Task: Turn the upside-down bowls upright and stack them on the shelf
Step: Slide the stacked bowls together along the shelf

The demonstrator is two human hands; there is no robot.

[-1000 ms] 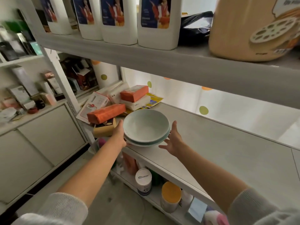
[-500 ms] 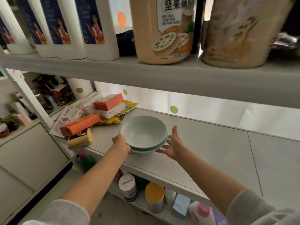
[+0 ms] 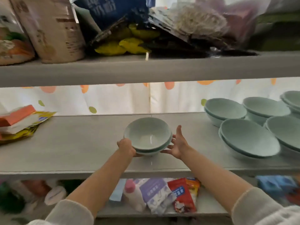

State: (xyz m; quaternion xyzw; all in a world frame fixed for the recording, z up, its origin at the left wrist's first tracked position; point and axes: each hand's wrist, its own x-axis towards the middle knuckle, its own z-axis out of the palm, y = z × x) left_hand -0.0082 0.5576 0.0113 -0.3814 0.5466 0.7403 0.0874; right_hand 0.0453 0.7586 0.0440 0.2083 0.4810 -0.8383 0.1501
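A stack of two pale green bowls sits upright at the middle of the grey shelf. My left hand grips the stack's lower left rim. My right hand lies against its right side, fingers spread and thumb raised. Whether the stack rests on the shelf or hovers just above it I cannot tell. Several more pale green bowls stand upright in stacks at the right end of the same shelf.
Orange and white boxes on yellow packets lie at the shelf's left end. The shelf above hangs low, loaded with bags and jars. Packets and bottles fill the shelf below. A dotted curtain hangs behind.
The stack moved rightward along the shelf, away from the boxes, held by both hands. My view swung right, bringing the other bowl stacks into sight.
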